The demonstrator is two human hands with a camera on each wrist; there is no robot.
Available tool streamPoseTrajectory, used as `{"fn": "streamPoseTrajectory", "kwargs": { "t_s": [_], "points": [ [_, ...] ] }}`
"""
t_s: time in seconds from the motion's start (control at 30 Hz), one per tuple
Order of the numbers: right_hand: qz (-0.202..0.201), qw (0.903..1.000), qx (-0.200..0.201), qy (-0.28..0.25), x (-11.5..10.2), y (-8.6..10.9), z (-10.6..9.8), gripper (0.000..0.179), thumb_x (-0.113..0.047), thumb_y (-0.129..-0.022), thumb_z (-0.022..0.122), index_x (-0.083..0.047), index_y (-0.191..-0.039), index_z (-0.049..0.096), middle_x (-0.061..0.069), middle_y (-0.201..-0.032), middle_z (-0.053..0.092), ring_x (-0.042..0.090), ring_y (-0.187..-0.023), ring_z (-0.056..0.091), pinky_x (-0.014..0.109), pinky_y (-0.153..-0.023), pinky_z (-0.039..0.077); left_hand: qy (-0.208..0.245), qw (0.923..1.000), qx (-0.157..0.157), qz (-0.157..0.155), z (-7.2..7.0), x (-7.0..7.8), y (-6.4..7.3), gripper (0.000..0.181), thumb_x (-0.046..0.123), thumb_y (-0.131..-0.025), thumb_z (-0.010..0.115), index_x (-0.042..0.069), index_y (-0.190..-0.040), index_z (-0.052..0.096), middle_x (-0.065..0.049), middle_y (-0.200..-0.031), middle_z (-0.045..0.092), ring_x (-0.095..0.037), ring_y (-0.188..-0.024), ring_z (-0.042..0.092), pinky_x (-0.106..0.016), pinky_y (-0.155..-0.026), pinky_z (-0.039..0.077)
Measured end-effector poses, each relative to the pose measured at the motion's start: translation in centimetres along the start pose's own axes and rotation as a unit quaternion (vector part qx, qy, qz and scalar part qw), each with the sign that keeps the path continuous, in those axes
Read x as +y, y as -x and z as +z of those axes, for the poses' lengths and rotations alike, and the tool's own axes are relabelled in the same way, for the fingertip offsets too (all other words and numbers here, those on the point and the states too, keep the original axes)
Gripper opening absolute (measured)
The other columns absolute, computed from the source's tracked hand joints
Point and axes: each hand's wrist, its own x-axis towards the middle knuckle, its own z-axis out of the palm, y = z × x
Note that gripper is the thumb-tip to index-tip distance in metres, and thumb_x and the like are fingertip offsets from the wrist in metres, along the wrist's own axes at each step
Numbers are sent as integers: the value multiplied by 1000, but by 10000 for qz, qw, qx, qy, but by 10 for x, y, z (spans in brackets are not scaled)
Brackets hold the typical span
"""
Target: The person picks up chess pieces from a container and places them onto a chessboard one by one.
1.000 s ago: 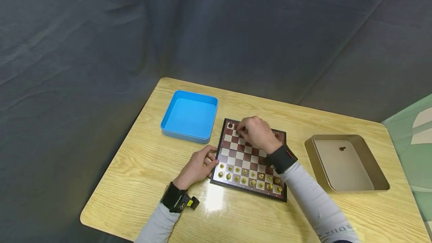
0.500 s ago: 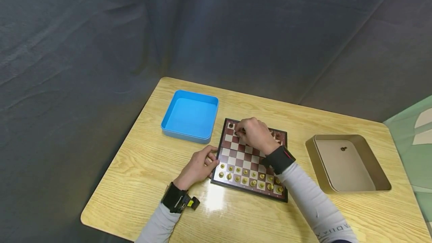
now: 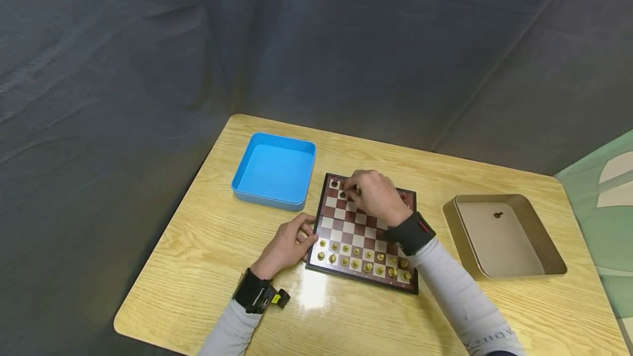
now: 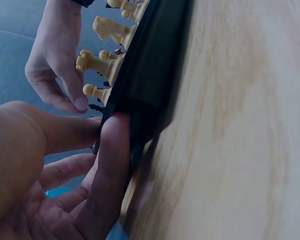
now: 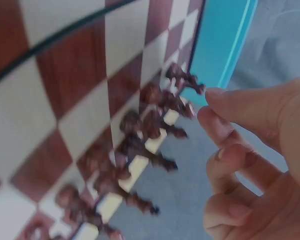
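A brown and white chessboard [image 3: 341,213] lies on the table. My left hand [image 3: 283,247] grips its near-left edge between thumb and fingers, plain in the left wrist view too. Over the far rows hovers my right hand [image 3: 378,198]; its thumb and forefinger sit close together just off the dark pieces, with nothing visible between them. A dark pawn [image 3: 343,195] stands right beside those fingertips, near a dark corner piece [image 3: 334,183]. Dark chessmen [image 5: 145,150] line the far side, partly hidden by the hand. Yellow chessmen [image 3: 356,262] fill two rows on the near side.
A blue tray [image 3: 267,200] stands left of the board. To the right is a tan tray [image 3: 462,235] with one dark chess piece [image 3: 498,215] lying in it. Behind the wooden table [image 3: 198,268] hangs a dark curtain [image 3: 346,59].
My right fingers have drawn slightly away from the far-left squares, and the dark pawn there now shows clearly. The left hand keeps its place on the board's edge.
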Motion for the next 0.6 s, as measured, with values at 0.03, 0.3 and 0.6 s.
{"fn": "streamPoseTrajectory", "kwargs": {
  "t_s": [0.03,0.3,0.6],
  "points": [
    [37,10000,14,38,1,2,-3,13,-16,-79,60,-17,-91,67,-6,-88,58,3,-65,50,21,-44,41,4,10000,-13,-5,0,0,0,39,22,-86,54,15,-122,42,1,-84,54,-13,-49,56,-27,-40,48],
    [306,9983,274,411,17,27,-35,11,-17,-77,62,-20,-87,67,-8,-87,57,5,-63,50,23,-43,39,94,9999,-61,-14,1,2,-2,38,20,-86,54,16,-121,43,0,-85,54,-15,-48,56,-27,-40,48],
    [759,9932,607,647,51,67,-78,9,-18,-79,62,-19,-87,65,-5,-85,57,6,-47,40,24,-37,33,253,9996,-49,-97,-1,2,0,39,20,-85,56,15,-121,43,0,-85,54,-15,-51,57,-26,-40,49]
  ]
}}
